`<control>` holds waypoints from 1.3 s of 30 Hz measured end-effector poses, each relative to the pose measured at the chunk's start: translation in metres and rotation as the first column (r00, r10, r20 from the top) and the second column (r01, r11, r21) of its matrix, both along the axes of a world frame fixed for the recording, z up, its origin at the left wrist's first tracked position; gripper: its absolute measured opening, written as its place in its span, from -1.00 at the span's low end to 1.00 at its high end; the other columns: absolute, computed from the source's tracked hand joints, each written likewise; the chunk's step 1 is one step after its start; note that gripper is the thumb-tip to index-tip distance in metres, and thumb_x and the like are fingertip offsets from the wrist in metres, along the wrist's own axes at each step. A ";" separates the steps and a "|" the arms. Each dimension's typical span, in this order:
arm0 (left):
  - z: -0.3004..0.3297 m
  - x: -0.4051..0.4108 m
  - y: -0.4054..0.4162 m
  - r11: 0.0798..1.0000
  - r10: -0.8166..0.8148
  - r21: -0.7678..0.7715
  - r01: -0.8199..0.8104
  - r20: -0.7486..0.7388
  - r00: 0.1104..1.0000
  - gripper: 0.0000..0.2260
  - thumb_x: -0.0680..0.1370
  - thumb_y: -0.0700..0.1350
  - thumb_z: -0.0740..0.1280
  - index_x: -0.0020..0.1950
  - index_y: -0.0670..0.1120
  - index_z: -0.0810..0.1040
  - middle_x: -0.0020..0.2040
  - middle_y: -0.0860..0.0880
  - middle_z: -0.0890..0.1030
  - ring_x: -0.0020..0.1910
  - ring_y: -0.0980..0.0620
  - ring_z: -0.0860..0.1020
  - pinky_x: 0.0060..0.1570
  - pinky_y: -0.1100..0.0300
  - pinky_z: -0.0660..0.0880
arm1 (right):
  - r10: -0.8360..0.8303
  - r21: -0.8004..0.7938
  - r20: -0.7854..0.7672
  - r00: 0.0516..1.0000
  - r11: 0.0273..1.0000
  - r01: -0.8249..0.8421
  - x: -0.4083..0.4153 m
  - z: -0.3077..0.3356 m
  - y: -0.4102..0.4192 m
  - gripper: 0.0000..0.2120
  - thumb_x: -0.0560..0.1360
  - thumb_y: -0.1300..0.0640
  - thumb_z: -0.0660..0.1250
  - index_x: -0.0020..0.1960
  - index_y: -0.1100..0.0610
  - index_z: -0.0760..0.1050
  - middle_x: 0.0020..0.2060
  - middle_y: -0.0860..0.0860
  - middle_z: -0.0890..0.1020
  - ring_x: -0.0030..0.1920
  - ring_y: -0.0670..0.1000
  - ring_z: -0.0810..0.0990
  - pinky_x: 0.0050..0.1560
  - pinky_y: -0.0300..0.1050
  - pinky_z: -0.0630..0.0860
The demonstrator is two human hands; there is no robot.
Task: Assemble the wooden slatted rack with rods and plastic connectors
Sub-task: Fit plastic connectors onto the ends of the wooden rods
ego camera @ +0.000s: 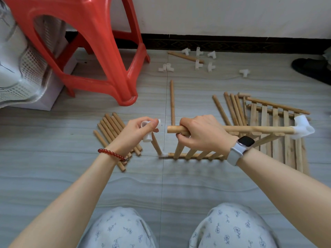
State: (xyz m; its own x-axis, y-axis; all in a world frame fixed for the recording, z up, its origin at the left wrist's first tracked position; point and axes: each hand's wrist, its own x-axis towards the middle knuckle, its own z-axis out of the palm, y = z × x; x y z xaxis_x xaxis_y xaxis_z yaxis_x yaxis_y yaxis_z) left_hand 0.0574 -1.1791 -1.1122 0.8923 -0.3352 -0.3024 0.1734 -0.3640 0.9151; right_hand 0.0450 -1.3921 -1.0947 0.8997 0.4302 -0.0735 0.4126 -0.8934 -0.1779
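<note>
I see the slatted rack panel [206, 151] standing on edge on the floor, just in front of my knees [125, 228]. My right hand [200, 135] is wrapped around its top rod [250, 130], near the rod's bare left end. That end sits just short of the white connector [149, 130] pinched in my left hand [138, 130]; small gap, not joined. The connector sits atop an upright rod [156, 145] at the panel's left corner. Far end of the top rod carries another connector [302, 128]. Left of the panel: bundle of short rods [111, 133] flat on the tile. Behind the panel: one long rod [172, 102], then loose rods [231, 108] and a second slatted panel [279, 113] to the right. Farther back by the wall, spare connectors [198, 59] scattered. Red stool [100, 51] back-left of the panel, open floor between.
</note>
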 end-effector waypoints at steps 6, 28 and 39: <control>-0.006 -0.005 -0.025 0.991 0.131 -0.015 -0.133 -0.090 0.987 -0.32 0.47 0.38 -0.02 -0.12 -0.16 0.61 -0.16 -0.06 0.60 -0.08 0.00 0.49 0.11 0.05 0.38 | -0.033 0.027 -0.001 0.999 0.999 0.033 0.002 0.002 0.002 -0.78 0.49 -0.07 0.18 -0.21 0.06 0.38 -0.50 -0.08 0.37 -0.40 0.07 0.43 -0.43 -0.13 0.21; 0.029 0.076 0.043 0.812 0.122 0.449 -0.373 0.493 0.861 -0.79 0.61 -0.03 0.17 0.05 -0.08 0.55 0.27 -0.08 0.30 0.16 -0.06 0.44 0.16 0.05 0.36 | -0.365 0.623 -0.455 0.812 0.521 0.584 -0.029 -0.037 -0.089 -0.57 0.43 -0.34 0.11 0.05 -0.03 0.38 -0.06 -0.08 0.51 -0.03 -0.07 0.51 0.11 0.02 0.49; 0.026 0.085 0.021 0.811 0.411 0.327 -0.484 0.270 0.871 -0.74 0.61 -0.05 0.13 0.16 -0.19 0.45 -0.02 -0.12 0.58 0.07 -0.13 0.51 0.02 0.06 0.38 | -0.218 0.553 -0.819 0.531 -0.054 0.831 -0.027 -0.023 -0.133 -0.73 0.59 0.24 0.16 0.28 0.23 0.40 0.17 0.14 0.53 0.10 0.07 0.54 0.08 -0.02 0.47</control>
